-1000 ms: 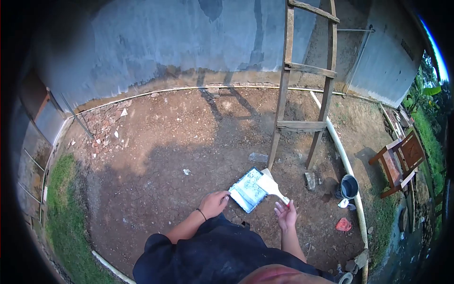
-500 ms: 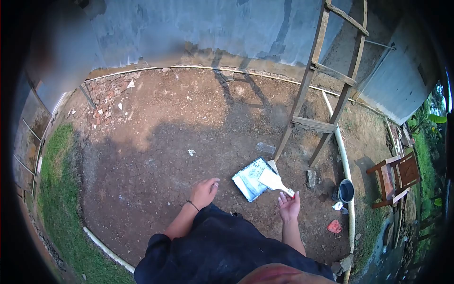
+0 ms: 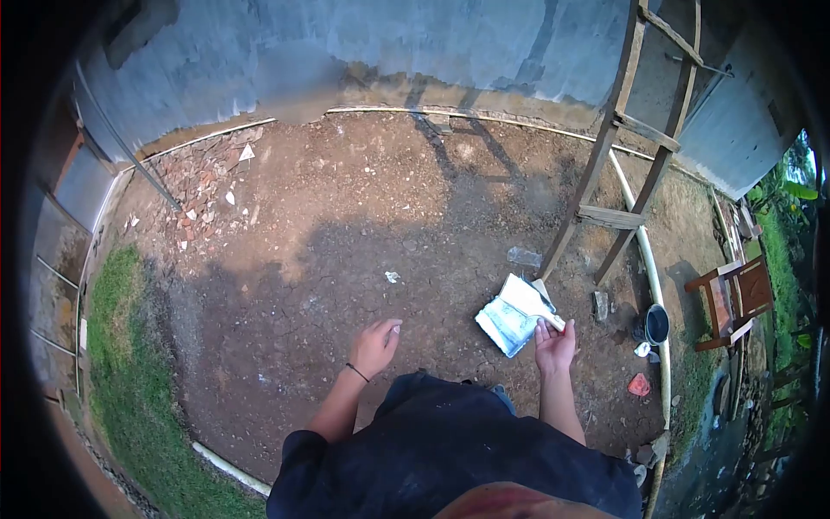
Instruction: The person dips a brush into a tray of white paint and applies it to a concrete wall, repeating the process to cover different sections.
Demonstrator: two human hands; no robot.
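Note:
My right hand (image 3: 554,347) grips the handle end of a wide white paintbrush (image 3: 529,299), its fingers around the handle and palm turned up. The brush head lies over the far part of a paint tray (image 3: 505,326) coated with white paint; whether its bristles touch the tray I cannot tell. The tray rests on the dirt, just ahead and left of that hand. Off to the left, my left hand (image 3: 375,347), with a dark band at the wrist, hovers above bare ground. It holds nothing, and its fingers are loosely bent.
A wooden ladder (image 3: 635,138) rises just beyond the tray. To the right are a dark bucket (image 3: 655,325), a long pale pipe (image 3: 648,268) and a wooden chair (image 3: 733,303). A patchy blue-grey wall (image 3: 389,52) runs behind; broken bricks (image 3: 201,203) lie at its left.
The paintbrush has shifted towards the far edge of the tray and turned in my right hand. The whole scene sits further right as my view moved. My left hand stays free.

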